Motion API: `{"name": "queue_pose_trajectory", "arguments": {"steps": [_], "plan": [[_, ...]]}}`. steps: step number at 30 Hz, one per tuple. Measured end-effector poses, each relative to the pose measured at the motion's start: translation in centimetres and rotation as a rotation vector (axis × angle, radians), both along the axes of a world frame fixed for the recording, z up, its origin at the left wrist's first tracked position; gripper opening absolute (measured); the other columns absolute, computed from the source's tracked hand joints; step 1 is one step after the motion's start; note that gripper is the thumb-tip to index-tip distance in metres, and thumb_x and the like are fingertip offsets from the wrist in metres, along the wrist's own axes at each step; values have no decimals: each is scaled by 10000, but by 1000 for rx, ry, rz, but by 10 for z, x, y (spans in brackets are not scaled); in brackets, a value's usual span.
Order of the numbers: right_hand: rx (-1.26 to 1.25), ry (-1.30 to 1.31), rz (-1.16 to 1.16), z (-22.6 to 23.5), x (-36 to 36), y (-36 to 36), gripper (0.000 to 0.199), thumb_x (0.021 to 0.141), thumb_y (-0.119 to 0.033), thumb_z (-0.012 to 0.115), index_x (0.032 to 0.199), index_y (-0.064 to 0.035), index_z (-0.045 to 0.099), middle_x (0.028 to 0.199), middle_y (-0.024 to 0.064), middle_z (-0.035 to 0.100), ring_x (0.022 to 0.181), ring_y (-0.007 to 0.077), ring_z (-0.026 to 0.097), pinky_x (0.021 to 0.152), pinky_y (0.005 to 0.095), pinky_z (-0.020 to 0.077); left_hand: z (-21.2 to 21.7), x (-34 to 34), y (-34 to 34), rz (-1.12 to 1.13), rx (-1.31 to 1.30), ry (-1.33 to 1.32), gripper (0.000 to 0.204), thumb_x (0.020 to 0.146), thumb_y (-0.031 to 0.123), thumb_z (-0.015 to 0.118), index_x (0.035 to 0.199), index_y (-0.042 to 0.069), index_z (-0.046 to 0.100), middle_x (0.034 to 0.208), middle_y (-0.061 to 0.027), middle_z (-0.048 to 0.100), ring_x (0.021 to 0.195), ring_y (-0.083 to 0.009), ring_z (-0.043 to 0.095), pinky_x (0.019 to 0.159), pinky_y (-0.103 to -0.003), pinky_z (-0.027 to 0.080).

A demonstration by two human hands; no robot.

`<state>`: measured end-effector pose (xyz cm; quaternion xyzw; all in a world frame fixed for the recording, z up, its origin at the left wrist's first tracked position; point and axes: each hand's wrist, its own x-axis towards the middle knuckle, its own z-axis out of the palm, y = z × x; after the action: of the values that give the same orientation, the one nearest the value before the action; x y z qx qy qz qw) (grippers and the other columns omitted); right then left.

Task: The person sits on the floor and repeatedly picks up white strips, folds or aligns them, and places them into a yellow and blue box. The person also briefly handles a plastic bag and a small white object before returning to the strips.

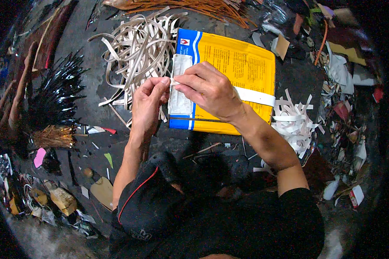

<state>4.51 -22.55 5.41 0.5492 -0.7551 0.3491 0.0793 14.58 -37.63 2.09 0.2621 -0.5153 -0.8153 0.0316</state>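
Observation:
My left hand (pixel 147 103) and my right hand (pixel 209 88) meet over the left part of a yellow and blue printed panel (pixel 250 60). Thumb and fingers of both are closed in a pinch on a small piece of pale strip (pixel 173 81), mostly hidden by the fingertips. Beneath them, a whitish oblong pad (pixel 180 105) lies along the panel's blue end. From under my right wrist a wide white strip (pixel 258 96) runs to the panel's right edge. A tangled heap of long beige strips (pixel 138 47) lies just left of the panel.
Short white strips (pixel 293 125) are piled at the panel's lower right. A black bristle bundle (pixel 58 88) and a brown brush-like bundle (pixel 54 136) lie left. Orange-brown rods (pixel 203 7) lie beyond the panel. Mixed scraps, including a pink piece (pixel 39 157), litter both sides.

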Motion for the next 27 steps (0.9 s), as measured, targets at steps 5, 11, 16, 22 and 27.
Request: {"name": "queue_pose_trajectory", "arguments": {"steps": [5, 11, 16, 22, 27], "plan": [[8, -45, -5, -2, -1, 2, 212, 732, -65, 751, 929, -49, 675, 831, 66, 601, 769, 228, 593, 669, 327, 506, -12, -2, -4, 24, 70, 3, 176, 912, 195, 624, 924, 19, 624, 754, -3, 589, 645, -55, 481, 589, -198, 375], [1, -136, -2, -2, -4, 3, 201, 746, -73, 750, 933, -42, 683, 843, 72, 609, 777, 220, 598, 662, 319, 506, -33, -1, -13, 48, 139, 50, 154, 910, 179, 623, 914, 25, 620, 764, -9, 600, 651, -53, 496, 584, -177, 371], [19, -176, 2, -2, -3, 5, 200, 753, -80, 747, 939, -38, 689, 848, 74, 614, 783, 212, 600, 656, 315, 504, -50, -1, -22, 77, 111, 24, 152, 906, 177, 630, 914, 26, 619, 755, -3, 591, 625, -48, 468, 572, -179, 366], [31, -200, 7, -1, -5, 5, 193, 762, -82, 739, 947, -49, 695, 845, 68, 610, 778, 212, 600, 657, 313, 504, -86, 3, -44, 123, 159, 30, 170, 907, 201, 628, 939, 34, 619, 772, -9, 590, 667, -69, 508, 619, -203, 406], [52, -263, -11, 3, -3, 3, 187, 770, -87, 733, 950, -54, 694, 852, 68, 606, 790, 209, 601, 671, 313, 506, -75, 7, -37, 236, 861, 191, 356, 905, 359, 616, 992, 14, 599, 851, -65, 604, 782, -129, 553, 681, -263, 442]]}}
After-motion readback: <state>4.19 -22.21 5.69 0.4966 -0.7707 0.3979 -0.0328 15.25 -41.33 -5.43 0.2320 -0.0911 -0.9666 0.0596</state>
